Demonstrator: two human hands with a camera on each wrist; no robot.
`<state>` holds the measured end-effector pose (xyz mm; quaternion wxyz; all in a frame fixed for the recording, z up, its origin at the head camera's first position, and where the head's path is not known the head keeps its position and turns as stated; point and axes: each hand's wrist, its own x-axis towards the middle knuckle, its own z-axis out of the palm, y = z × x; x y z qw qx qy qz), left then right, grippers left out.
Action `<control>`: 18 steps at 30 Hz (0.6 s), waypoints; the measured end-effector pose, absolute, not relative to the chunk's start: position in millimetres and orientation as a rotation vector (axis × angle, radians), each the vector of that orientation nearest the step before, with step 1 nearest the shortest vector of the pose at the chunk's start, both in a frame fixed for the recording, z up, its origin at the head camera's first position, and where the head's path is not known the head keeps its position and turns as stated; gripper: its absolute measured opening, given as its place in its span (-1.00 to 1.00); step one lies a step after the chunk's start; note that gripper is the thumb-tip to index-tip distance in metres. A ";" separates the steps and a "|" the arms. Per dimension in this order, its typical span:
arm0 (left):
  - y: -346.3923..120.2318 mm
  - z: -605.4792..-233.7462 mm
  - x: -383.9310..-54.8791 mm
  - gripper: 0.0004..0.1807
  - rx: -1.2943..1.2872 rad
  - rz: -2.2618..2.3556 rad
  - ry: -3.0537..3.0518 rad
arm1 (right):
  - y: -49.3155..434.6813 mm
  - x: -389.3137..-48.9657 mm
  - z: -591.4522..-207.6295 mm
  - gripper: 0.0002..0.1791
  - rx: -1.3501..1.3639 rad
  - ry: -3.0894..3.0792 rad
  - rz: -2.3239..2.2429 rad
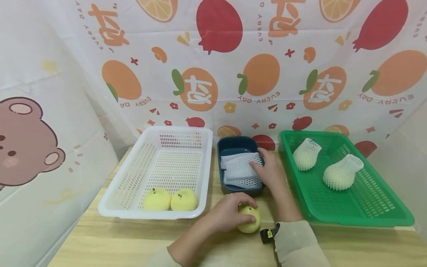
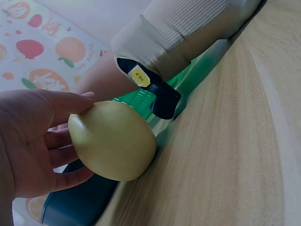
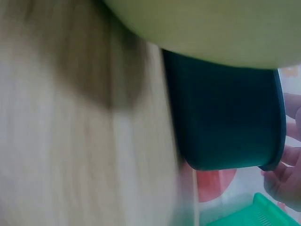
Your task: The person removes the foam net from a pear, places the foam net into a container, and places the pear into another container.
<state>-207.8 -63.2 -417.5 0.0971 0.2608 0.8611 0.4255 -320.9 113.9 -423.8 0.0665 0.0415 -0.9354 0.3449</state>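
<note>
A round yellow pear point(image 1: 248, 219) sits low over the table in front of the blue bin, gripped by my left hand point(image 1: 230, 212) between thumb and fingers. In the left wrist view, the pear point(image 2: 113, 140) shows its smooth side. White foam net sleeves point(image 1: 242, 170) lie flat in the dark blue bin point(image 1: 245, 190). My right hand point(image 1: 271, 170) reaches over the bin's right side, thumb over the sleeves and fingers spread. The right wrist view shows the right fingers point(image 3: 291, 162) at the bin's rim; part of the hand is out of frame.
To the left stands a white basket point(image 1: 208, 163) with two bare pears point(image 1: 170, 200) near its front wall. A green basket point(image 1: 350, 220) on the right holds two pears in foam nets point(image 1: 338, 176). A fruit-print cloth point(image 1: 233, 81) hangs behind the wooden table point(image 1: 110, 237).
</note>
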 end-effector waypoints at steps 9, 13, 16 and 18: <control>-63.7 -415.1 -207.4 -0.73 0.774 1.230 2.555 | 115.7 -313.5 -415.2 -0.57 0.524 -2.836 0.748; -63.6 -414.6 -207.6 -0.73 0.784 1.233 2.554 | 111.1 -314.5 -420.3 -0.60 0.697 -2.891 0.603; -63.6 -414.9 -207.4 -0.72 0.785 1.240 2.550 | 108.4 -314.5 -424.6 -0.73 0.656 -2.922 0.595; -63.7 -415.1 -207.1 -0.72 0.780 1.244 2.547 | 107.2 -313.6 -425.0 -0.80 0.570 -2.925 0.669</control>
